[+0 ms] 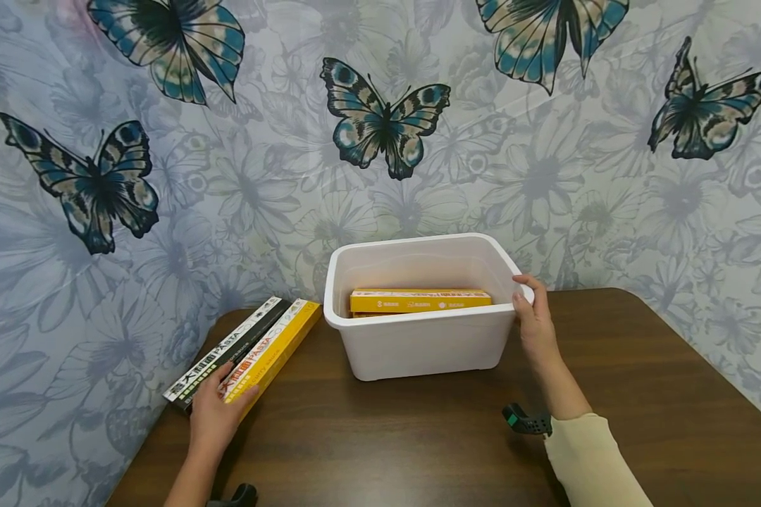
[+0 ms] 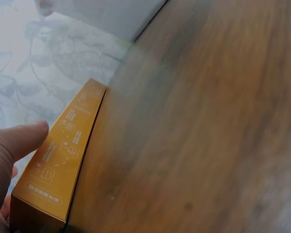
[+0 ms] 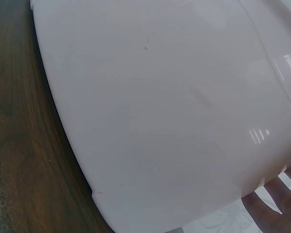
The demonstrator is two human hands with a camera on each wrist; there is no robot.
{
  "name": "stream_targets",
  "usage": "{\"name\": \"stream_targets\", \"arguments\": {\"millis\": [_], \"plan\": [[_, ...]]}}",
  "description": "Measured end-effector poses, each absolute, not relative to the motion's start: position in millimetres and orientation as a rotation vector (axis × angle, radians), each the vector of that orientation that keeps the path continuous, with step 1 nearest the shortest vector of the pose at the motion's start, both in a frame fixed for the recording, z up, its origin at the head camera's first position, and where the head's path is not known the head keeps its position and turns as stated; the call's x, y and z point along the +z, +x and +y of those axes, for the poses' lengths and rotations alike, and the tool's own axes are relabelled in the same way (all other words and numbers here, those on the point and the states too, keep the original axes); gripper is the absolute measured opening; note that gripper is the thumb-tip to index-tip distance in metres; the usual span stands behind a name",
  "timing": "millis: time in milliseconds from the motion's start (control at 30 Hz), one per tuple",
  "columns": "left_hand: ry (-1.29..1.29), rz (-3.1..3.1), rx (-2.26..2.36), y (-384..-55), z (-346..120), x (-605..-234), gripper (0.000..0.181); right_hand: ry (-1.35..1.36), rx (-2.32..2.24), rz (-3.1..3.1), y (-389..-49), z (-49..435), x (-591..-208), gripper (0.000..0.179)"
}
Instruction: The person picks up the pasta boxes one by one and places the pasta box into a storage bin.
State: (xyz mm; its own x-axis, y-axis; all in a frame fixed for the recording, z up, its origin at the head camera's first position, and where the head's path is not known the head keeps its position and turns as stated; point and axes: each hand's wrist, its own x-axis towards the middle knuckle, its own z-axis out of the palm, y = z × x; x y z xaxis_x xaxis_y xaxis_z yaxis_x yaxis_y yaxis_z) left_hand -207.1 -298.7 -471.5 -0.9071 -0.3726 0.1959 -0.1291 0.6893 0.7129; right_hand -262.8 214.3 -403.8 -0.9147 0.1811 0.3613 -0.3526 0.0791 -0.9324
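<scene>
My left hand (image 1: 214, 415) grips the near part of a yellow pasta box (image 1: 282, 346), which lies beside a black pasta box (image 1: 247, 346) at the table's left. The left wrist view shows the thumb (image 2: 26, 139) against the yellow side of that box (image 2: 60, 150); the other fingers are mostly hidden. With my right hand (image 1: 535, 334) I hold the right rim of a white plastic bin (image 1: 428, 348), thumb and fingers around the edge. Inside the bin lies a yellow pasta box (image 1: 418, 303), with another yellow edge below it. The bin's wall (image 3: 160, 107) fills most of the right wrist view.
The brown wooden table (image 1: 406, 436) has rounded far corners. Directly behind it hangs a floral backdrop (image 1: 254, 211) with several butterflies. A dark wristband (image 1: 526, 421) with a green patch sits on the right wrist.
</scene>
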Motion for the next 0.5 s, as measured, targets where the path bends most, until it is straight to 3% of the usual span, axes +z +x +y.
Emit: {"name": "stream_targets", "arguments": {"millis": [500], "plan": [[0.41, -2.551, -0.971, -206.3, -295.6, -478.5, 0.083, 0.167, 1.893, -2.004, -263.3, 214.4, -404.3, 0.044]]}}
